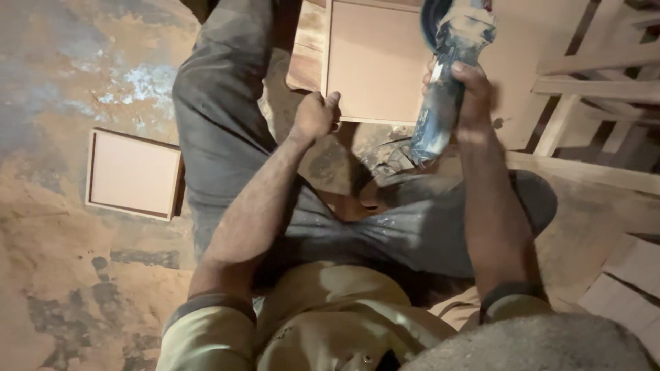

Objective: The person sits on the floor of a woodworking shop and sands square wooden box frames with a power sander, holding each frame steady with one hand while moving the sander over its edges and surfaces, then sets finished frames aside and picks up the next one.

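L hand (pixel 315 115) steadying framed wood panel (pixel 375 60), R hand (pixel 466 93) – tight grip on dusty blue angle grinder (pixel 447 75)

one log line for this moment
left hand: steadies panel edge | right hand: grips blue grinder | spare panel: on floor

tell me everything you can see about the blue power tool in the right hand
The power tool looks like a handheld grinder with a long blue body, dulled by pale dust and wear. Its wider head, dark and rounded, points up toward the top edge of the view and is partly cut off. The right hand wraps around the body in a closed grip, holding it tilted above the lap, beside the square wooden panel. A dark cord seems to trail from its lower end. Nothing else touches it.
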